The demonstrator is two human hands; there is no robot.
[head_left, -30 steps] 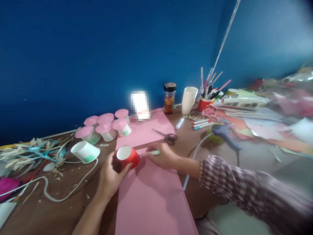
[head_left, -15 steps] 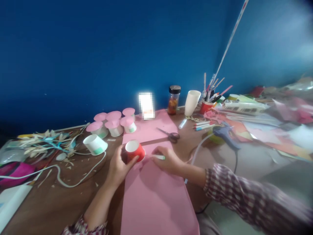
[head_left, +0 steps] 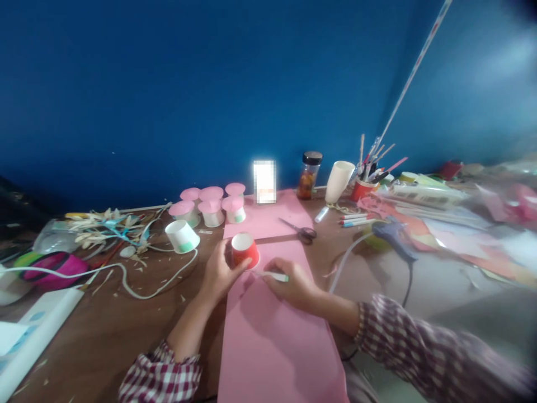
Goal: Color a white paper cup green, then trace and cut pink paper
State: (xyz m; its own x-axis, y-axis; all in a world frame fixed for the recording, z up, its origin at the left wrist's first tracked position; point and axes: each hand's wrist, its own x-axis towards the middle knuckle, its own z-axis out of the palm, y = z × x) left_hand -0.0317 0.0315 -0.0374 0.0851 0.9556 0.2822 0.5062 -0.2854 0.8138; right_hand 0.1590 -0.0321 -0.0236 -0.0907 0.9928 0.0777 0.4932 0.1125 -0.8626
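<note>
A red paper cup (head_left: 245,249) stands upside down on a long pink paper sheet (head_left: 277,347). My left hand (head_left: 221,271) is closed round the cup's left side and holds it on the sheet. My right hand (head_left: 291,282) grips a white marker with a green end (head_left: 274,276), its tip lying close to the cup's base on the right. Both sleeves are plaid.
Several pink-topped white cups (head_left: 212,206) and one plain white cup (head_left: 182,235) stand behind left. Scissors (head_left: 302,232) lie on a second pink sheet. A blue glue gun (head_left: 392,235), pens, a jar (head_left: 308,175) and a red pen cup (head_left: 363,187) crowd the right. A white cord (head_left: 126,280) loops at left.
The view has drifted so the table sits further right and lower. Both hands keep their hold on the cup and the marker, with the marker staying by the cup's base.
</note>
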